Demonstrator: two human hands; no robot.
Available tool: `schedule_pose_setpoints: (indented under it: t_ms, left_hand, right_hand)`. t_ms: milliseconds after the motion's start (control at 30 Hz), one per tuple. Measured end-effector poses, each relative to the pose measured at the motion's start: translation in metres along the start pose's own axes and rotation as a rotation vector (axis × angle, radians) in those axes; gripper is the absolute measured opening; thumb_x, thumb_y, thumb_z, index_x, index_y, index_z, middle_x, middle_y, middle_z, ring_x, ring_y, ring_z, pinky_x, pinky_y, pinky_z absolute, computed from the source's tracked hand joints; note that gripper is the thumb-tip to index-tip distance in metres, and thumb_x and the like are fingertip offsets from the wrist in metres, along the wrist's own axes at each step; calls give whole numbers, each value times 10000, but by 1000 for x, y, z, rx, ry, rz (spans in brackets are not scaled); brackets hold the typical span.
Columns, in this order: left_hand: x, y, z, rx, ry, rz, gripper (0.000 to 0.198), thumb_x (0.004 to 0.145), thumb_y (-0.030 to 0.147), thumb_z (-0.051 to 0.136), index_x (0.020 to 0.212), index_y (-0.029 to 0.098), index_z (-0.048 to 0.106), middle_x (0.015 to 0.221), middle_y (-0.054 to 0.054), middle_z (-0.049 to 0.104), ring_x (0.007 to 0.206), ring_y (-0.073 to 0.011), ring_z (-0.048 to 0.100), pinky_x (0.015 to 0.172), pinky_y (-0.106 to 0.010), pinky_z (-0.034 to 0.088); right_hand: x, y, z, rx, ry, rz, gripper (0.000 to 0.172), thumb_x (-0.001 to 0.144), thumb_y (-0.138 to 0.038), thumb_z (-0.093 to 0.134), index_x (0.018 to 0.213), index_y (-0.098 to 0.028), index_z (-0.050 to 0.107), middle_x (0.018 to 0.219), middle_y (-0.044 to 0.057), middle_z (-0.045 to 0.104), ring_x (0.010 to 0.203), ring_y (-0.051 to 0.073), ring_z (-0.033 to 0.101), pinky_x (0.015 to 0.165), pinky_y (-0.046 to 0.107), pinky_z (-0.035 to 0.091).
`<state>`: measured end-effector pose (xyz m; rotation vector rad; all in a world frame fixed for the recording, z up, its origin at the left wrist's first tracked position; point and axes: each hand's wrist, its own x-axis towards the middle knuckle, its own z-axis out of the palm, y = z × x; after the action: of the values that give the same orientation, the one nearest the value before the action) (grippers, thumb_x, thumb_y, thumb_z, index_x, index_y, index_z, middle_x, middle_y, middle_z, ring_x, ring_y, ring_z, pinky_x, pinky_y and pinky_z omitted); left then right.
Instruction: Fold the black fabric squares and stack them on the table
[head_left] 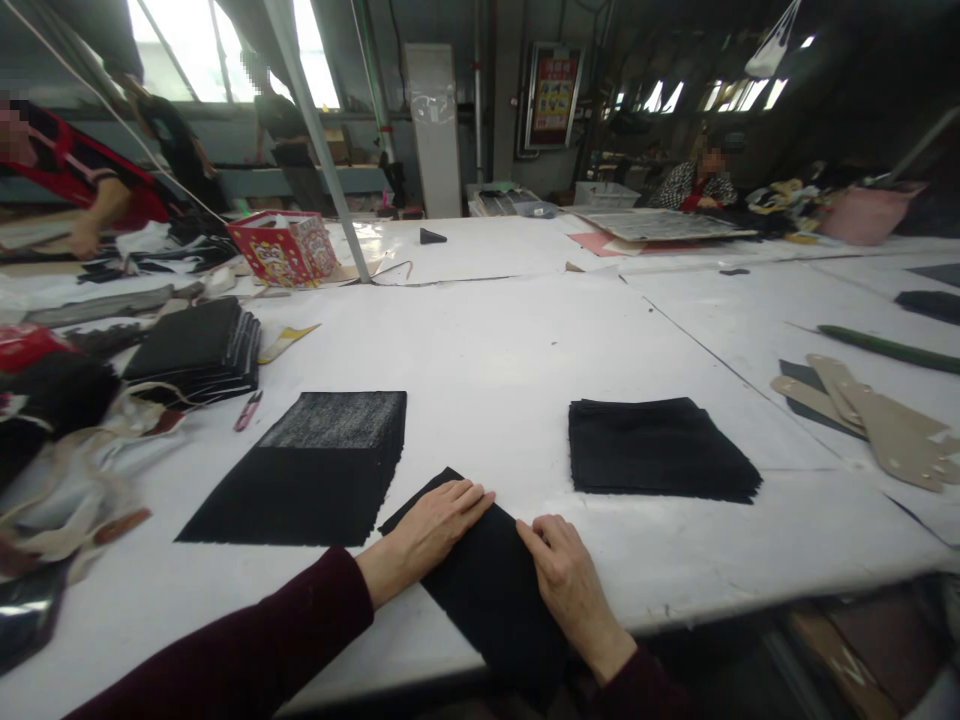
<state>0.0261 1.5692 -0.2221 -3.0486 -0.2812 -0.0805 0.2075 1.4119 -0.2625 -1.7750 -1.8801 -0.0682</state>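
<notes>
A black fabric piece (495, 585) lies slantwise in front of me, its near end hanging over the table's front edge. My left hand (442, 525) rests flat across its upper part, fingers stretched out toward the right edge. At that right edge is my right hand (562, 575), its fingers bent and closed on the cloth's border; the thumb is mostly hidden. To the left lies a fanned stack of black fabric pieces (292, 495) with a speckled grey band on top. Another stack of black fabric pieces (652, 450) sits to the right.
A thick folded dark stack (191, 345), pink thread snips (247, 411) and tangled straps (67, 500) occupy the left side. Beige pattern pieces (874, 415) and a long green object (892, 348) lie at right. A red box (281, 247) stands beside a pole (322, 140). Several people are farther back.
</notes>
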Motion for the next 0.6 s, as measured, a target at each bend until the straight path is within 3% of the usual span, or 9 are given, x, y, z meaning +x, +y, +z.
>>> schedule_pose_setpoints:
  t_ms: [200,333,433,600]
  left_hand:
    - [6,16,-5,67,-41,-28,619,911,85,414,1485,262,264,1117,-71,576,1055,-215,541,911,-354,451]
    - [9,20,-8,5,-30,12,564,916,91,405,1456,231,319,1246,-90,549,1163,-209,502,1008,-368,408]
    - [11,23,-6,-41,-29,29,538,916,80,389,1439,194,335,1245,-84,561,1176,-193,497,985,-331,429]
    - [16,35,-8,50,-63,-10,660,888,41,383,1504,203,208,1089,-64,585,969,-190,549,866,-316,464]
  right_hand:
    - [-11,7,-9,-19,3,-39,317,963,-80,378,1196,-127,588,908,79,528,847,211,481,748,350,448]
    - [-18,12,-15,-9,25,-53,332,957,-69,357,1193,-123,585,913,85,531,853,213,482,747,352,454]
    - [-23,13,-20,4,1,-55,341,956,-60,348,1204,-123,573,926,87,530,864,214,481,757,357,457]
    - [-28,13,-27,12,-44,-36,322,968,-72,369,1226,-125,555,940,84,525,879,217,482,774,363,460]
